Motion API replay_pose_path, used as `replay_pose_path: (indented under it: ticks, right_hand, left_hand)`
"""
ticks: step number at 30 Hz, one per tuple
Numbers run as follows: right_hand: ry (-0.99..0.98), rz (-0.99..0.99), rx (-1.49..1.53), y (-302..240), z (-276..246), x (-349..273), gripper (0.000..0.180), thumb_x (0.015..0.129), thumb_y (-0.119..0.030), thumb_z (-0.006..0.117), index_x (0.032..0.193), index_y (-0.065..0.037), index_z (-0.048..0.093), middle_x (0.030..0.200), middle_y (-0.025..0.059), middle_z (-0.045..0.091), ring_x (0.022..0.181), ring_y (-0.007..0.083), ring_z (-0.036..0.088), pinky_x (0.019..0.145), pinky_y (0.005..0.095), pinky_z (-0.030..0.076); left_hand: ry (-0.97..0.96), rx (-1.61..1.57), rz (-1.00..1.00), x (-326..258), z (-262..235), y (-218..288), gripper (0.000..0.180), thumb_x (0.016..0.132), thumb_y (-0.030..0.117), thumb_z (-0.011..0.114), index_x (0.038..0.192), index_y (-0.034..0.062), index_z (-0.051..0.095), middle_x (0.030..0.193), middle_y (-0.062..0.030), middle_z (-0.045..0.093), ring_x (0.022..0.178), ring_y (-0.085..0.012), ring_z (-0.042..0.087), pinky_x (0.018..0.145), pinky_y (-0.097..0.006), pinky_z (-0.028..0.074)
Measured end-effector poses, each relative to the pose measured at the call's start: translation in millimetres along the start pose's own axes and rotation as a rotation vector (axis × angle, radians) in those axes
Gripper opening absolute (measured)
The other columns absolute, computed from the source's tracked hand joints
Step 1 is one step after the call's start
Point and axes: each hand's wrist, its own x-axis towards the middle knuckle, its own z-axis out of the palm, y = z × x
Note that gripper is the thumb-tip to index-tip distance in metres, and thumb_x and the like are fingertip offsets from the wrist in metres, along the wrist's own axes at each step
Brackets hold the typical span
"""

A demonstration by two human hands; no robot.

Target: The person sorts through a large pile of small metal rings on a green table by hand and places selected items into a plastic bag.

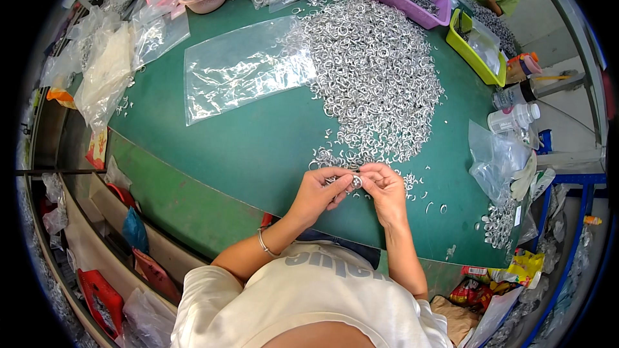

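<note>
One broad green worktable [258, 145] fills the middle of the frame. On it, right of the frame's centre line and reaching toward the top, spreads a dense pile of silver rings [374, 71]. A clear plastic bag [242, 74] lies flat at upper centre-left, its right end meeting the pile. Along the upper right stand a purple tray [433, 20] holding more metal pieces and, near it, a lime-green bin [474, 61].

Both hands meet just below the frame's centre, at the pile's near edge. The left hand [317, 190] has its thumb and forefinger drawn close together, with a few metal bits showing among its fingers; how many it holds cannot be told. The right hand [385, 188] pinches narrowly from the other side. Between the two thumbs sits a small round metal piece [356, 182], shiny and held clear of the table; its finer shape is too small to make out.

For work this fine, steady wrists and light pressure from the tips probably serve best: the left grip as the anchor, the right making the small turns. Squeezing hard could make the smooth metal slip, and a dropped piece would be hard to pick out among the loose rings [443, 208] below.
</note>
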Motion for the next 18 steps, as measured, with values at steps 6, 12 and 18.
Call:
replay_pose_path:
  ticks: [6,12,18]
  right_hand:
    - [-0.038,-0.111,-0.151,-4.3,4.7,-6.6,0.018,0.081,0.006,0.06,0.099,0.003,0.058,0.084,0.0049,0.063,0.079,0.0087,0.059,0.071,0.0204,0.046]
    - [0.128,-0.318,-0.418,-7.8,15.5,-10.3,0.015,0.077,0.006,0.063,0.092,0.002,0.06,0.082,0.0057,0.064,0.075,0.0098,0.058,0.069,0.0223,0.046]
    - [0.22,-0.477,-0.737,-21.7,24.9,-13.6,0.016,0.072,0.007,0.065,0.087,0.002,0.061,0.076,0.01,0.062,0.069,0.0164,0.059,0.065,0.0256,0.046]
  left_hand:
    - [0.053,0.043,0.02,-4.8,4.2,-2.7,0.018,0.088,0.013,0.057,0.098,-0.0009,0.062,0.073,-0.0028,0.057,0.052,-0.0047,0.044,0.041,-0.018,0.031]
    - [0.167,0.098,0.074,-6.6,8.6,-5.4,0.016,0.088,0.012,0.058,0.097,-0.001,0.061,0.071,-0.0019,0.056,0.052,-0.004,0.044,0.041,-0.018,0.031]
    - [0.222,0.201,0.13,-12.1,13.0,-5.9,0.013,0.087,0.01,0.059,0.095,-0.0007,0.061,0.071,-0.0007,0.057,0.052,-0.0029,0.045,0.042,-0.017,0.032]
